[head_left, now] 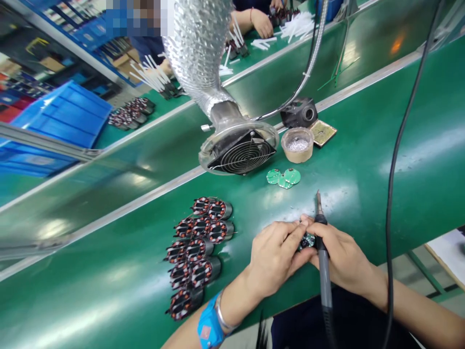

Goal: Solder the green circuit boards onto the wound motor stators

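My left hand (272, 254) is closed on a small green circuit board (308, 240) with dark parts on it, mostly hidden by the fingers. In my right hand (345, 254) is a soldering iron (324, 276), its tip pointing away from me over the bench; the fingertips of this hand also touch the board's edge. Whether a motor part sits under the board cannot be made out. Beyond the hands lie several round green circuit boards (292, 176), overlapping. To the left stand several motor stators (196, 249) with dark and orange windings, grouped in rows.
A fume extractor fan (247, 152) on a foil duct (199, 53) hangs over the bench. Behind are a tub of metallic bits (298, 151), a sponge tray (322, 133) and a black holder (300, 113). A black cable (394, 165) hangs at right. Across the divider, other people's hands (262, 23) work.
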Available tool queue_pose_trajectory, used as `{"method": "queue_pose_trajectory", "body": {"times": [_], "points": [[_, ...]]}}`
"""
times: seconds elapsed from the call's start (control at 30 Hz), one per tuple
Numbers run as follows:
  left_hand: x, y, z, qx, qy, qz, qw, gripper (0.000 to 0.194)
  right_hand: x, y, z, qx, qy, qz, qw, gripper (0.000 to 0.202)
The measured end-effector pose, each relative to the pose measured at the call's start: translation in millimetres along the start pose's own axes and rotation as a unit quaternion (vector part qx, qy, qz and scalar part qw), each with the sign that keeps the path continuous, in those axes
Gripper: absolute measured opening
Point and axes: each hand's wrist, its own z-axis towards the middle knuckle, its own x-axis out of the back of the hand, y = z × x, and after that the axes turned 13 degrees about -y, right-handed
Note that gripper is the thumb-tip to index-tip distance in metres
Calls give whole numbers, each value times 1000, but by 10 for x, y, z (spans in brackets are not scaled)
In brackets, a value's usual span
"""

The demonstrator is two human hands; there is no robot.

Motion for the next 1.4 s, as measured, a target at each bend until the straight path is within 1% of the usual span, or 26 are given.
{"method": "queue_pose_trajectory", "body": {"times": [0.07, 0.13, 0.2, 0.23, 0.33, 0.4, 0.47, 0.5, 0.53, 0.57, 0.63, 0.67, 0.7, 0.77, 0.8, 0.87, 0.97, 1.07, 1.13, 1.2, 1.23, 1.3, 1.4], "points": [[-36, -20, -12, -5, 22, -16, 1000, 39, 0, 6, -7, 16, -2, -17, 1000, 41], [-63, -57, -12, -34, 40, -43, 998, 41, -7, 19, -19, 19, -8, -23, 1000, 40], [-82, -95, -2, -61, 43, -69, 995, 47, -17, 38, -28, 16, -9, -26, 1000, 39], [-90, -106, 4, -62, 45, -82, 994, 49, -21, 47, -29, 16, -7, -27, 999, 39], [-115, -98, 12, -25, 62, -114, 991, 53, -22, 67, -15, 19, -8, -31, 999, 35], [-120, -80, 3, 5, 68, -133, 989, 59, -12, 67, 8, 8, -9, -26, 1000, 33], [-101, -81, -20, 38, 52, -182, 981, 72, 1, 60, 34, -14, -6, -15, 1000, 34], [-84, -92, -36, 61, 39, -222, 972, 77, 7, 56, 45, -29, -5, -7, 1000, 36], [-64, -109, -52, 88, 23, -272, 958, 76, 12, 53, 55, -44, -6, 2, 999, 38], [-47, -130, -68, 118, 5, -326, 938, 68, 14, 51, 62, -55, -9, 11, 998, 40], [-28, -170, -92, 176, -26, -432, 884, 42, 12, 56, 66, -70, -15, 23, 997, 41], [-30, -184, -96, 201, -36, -479, 854, 32, 8, 61, 64, -72, -15, 24, 997, 41], [-39, -191, -94, 222, -42, -521, 823, 27, 3, 66, 60, -72, -14, 22, 997, 41], [-62, -188, -69, 253, -37, -585, 770, 24, -8, 79, 48, -71, -11, 12, 997, 40], [-71, -180, -51, 266, -30, -606, 749, 23, -12, 85, 42, -72, -12, 7, 997, 40], [-70, -162, -10, 289, -26, -632, 718, 24, -16, 94, 34, -70, -14, 0, 997, 38], [-28, -159, 39, 320, -60, -667, 670, 27, -15, 105, 32, -64, -15, -5, 998, 38], [27, -188, 74, 337, -91, -720, 601, 30, -12, 112, 34, -55, -15, -11, 998, 38], [57, -210, 100, 357, -123, -739, 558, 30, -12, 116, 31, -48, -16, -13, 999, 38], [84, -225, 131, 386, -167, -737, 529, 29, -16, 121, 25, -44, -17, -15, 999, 39], [97, -230, 146, 399, -185, -732, 520, 29, -18, 124, 22, -45, -16, -17, 999, 39], [124, -237, 173, 418, -200, -727, 507, 30, -24, 131, 17, -47, -10, -24, 999, 39], [158, -251, 196, 425, -212, -728, 494, 32, -25, 141, 15, -43, -7, -28, 999, 38]]}}
